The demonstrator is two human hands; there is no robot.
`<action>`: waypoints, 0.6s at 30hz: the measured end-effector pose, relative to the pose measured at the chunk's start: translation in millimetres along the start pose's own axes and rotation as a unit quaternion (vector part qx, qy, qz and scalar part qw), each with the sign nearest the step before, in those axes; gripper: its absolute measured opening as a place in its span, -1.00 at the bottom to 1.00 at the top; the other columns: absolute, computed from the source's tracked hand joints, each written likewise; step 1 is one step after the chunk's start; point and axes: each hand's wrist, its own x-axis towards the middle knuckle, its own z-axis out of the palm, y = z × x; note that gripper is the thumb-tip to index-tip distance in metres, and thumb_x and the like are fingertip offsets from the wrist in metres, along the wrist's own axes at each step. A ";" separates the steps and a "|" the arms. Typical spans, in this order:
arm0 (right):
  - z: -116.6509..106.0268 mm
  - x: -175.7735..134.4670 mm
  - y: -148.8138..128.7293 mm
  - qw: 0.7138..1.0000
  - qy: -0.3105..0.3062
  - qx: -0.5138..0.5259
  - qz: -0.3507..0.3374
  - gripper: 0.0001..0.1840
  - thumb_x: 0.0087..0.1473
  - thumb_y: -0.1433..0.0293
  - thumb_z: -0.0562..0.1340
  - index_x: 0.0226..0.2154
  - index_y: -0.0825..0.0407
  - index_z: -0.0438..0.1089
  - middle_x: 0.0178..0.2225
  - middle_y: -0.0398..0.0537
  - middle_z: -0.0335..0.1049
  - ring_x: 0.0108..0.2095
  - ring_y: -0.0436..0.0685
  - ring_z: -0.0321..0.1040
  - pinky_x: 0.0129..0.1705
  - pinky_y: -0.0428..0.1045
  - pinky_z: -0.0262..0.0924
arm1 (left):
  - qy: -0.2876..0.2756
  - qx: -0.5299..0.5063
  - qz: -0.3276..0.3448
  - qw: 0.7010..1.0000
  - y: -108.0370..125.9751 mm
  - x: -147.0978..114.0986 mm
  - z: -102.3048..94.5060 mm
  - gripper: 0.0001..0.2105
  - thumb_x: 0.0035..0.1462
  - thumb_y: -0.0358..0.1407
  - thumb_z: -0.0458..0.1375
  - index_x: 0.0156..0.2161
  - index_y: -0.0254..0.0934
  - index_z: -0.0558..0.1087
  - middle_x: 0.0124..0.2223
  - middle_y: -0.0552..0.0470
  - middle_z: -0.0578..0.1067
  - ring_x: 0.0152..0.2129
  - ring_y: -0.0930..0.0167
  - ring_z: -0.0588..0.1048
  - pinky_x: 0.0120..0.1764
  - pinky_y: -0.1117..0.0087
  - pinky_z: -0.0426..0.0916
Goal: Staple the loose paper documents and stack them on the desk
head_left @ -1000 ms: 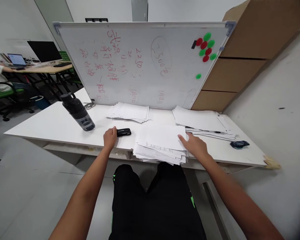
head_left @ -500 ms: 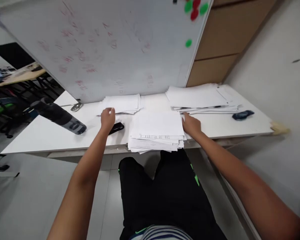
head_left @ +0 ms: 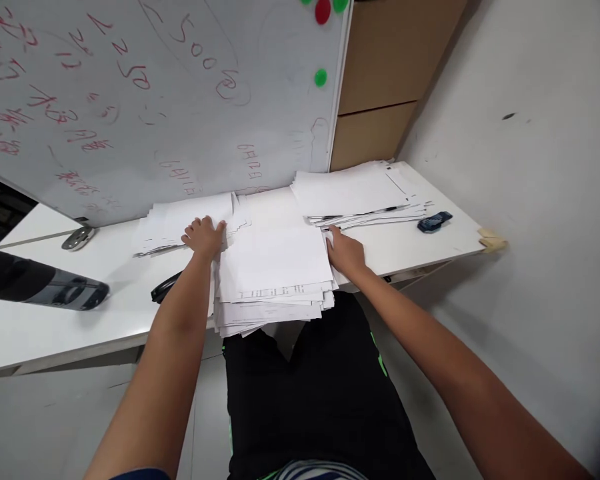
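Observation:
A thick stack of printed paper (head_left: 275, 263) lies at the desk's front edge, its lower sheets fanned out over the edge. My left hand (head_left: 203, 237) rests with fingers spread on the right end of a second paper pile (head_left: 185, 217) at the back left. At the right side of the middle stack, my right hand (head_left: 346, 252) is closed, thumb and forefinger by the sheets' edge. A small dark tip shows near those fingertips; what they grip is unclear. Behind it sits a third, wider paper pile (head_left: 353, 193).
A whiteboard (head_left: 270, 133) stands along the back, beside cardboard boxes (head_left: 375, 133). On the white desk (head_left: 125, 267) are a dark bottle (head_left: 45, 280) lying at the left, a computer mouse (head_left: 79, 238), a black stapler-like object (head_left: 165, 288) partly behind my left forearm, and a dark blue item (head_left: 434, 221).
The view has swung right and nearer the desk. My left hand has gone from the left pile's front edge onto its right part, fingers now spread. My right hand stays beside the middle stack.

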 end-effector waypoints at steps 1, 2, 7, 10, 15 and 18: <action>0.2 -0.1 0.4 1.000 -0.002 0.001 0.002 -0.45 0.36 0.23 -0.11 0.31 0.08 0.02 -0.14 0.12 0.52 -0.16 0.29 0.45 -0.18 0.04 0.17 | -0.002 0.004 0.003 1.000 -0.9 1.0 -2.1 -0.43 0.18 0.12 -0.04 0.14 -0.18 0.39 0.26 -0.27 0.29 0.17 -0.08 0.19 0.12 -0.19 0.05; 0.4 -0.2 0.6 1.000 -0.004 0.001 0.004 -0.45 0.36 0.23 -0.11 0.31 0.07 0.02 -0.15 0.12 0.52 -0.16 0.29 0.45 -0.18 0.04 0.17 | -0.005 0.007 0.005 1.000 -1.2 1.7 -4.3 -0.44 0.18 0.11 -0.03 0.13 -0.19 0.40 0.24 -0.27 0.31 0.15 -0.08 0.20 0.11 -0.19 0.07; 1.0 -1.0 0.1 1.000 0.003 -0.005 0.003 -0.46 0.35 0.23 -0.10 0.29 0.07 0.03 -0.18 0.09 0.53 -0.19 0.30 0.46 -0.23 0.04 0.17 | -0.006 0.011 0.013 1.000 0.7 0.9 -11.2 -0.45 0.23 0.09 -0.02 0.12 -0.25 0.43 0.19 -0.25 0.35 0.12 -0.01 0.20 0.09 -0.11 0.10; 0.8 -1.2 -0.8 1.000 0.006 -0.007 0.001 -0.46 0.34 0.23 -0.09 0.29 0.07 0.05 -0.16 0.10 0.53 -0.18 0.30 0.46 -0.24 0.03 0.16 | -0.004 0.015 0.011 1.000 -1.3 0.2 -13.1 -0.48 0.25 0.08 -0.04 0.12 -0.18 0.45 0.19 -0.19 0.38 0.11 0.02 0.23 0.08 -0.07 0.13; -0.7 -1.7 -3.0 1.000 -0.004 -0.013 0.001 -0.47 0.35 0.24 -0.11 0.29 0.07 0.06 -0.15 0.11 0.53 -0.16 0.29 0.46 -0.22 0.02 0.16 | -0.045 0.040 0.041 0.997 -12.9 5.5 -19.7 -0.36 0.16 0.21 -0.05 0.18 -0.14 0.40 0.25 -0.20 0.33 0.13 -0.06 0.21 0.07 -0.07 0.16; -1.4 -2.4 -3.7 1.000 -0.004 -0.016 0.006 -0.46 0.35 0.24 -0.10 0.29 0.06 0.04 -0.14 0.09 0.53 -0.15 0.29 0.46 -0.22 0.03 0.15 | -0.096 0.049 0.072 0.991 -19.9 8.8 -24.2 -0.20 0.00 0.32 0.01 0.23 -0.14 0.33 0.29 -0.22 0.27 0.14 -0.12 0.20 0.06 -0.07 0.18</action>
